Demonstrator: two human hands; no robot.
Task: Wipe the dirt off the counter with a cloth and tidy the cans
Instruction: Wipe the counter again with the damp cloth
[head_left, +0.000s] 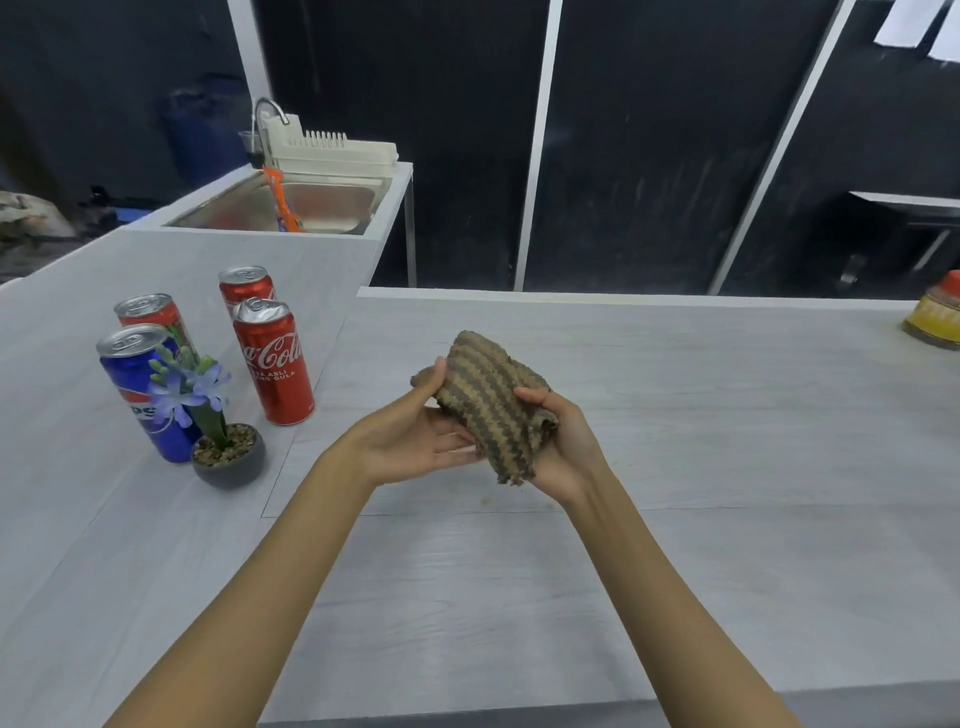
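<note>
A brown striped cloth (488, 400), folded into a bundle, is held above the pale grey counter (675, 415) by both hands. My left hand (415, 436) supports it from the left with the thumb on its edge. My right hand (563, 447) grips its right side. Small specks of dirt (485, 501) lie on the counter just below the cloth. To the left stand three red Coca-Cola cans: the front one (275, 364), one behind it (245, 285) and one further left (150, 314). A blue Pepsi can (137, 384) stands in front of them. All are upright.
A small grey pot with a purple artificial flower (223, 447) stands in front of the Pepsi can. A steel sink (322, 208) with a tap and a white dish rack (332, 150) is at the back left. A yellow and red container (935, 317) sits at the right edge.
</note>
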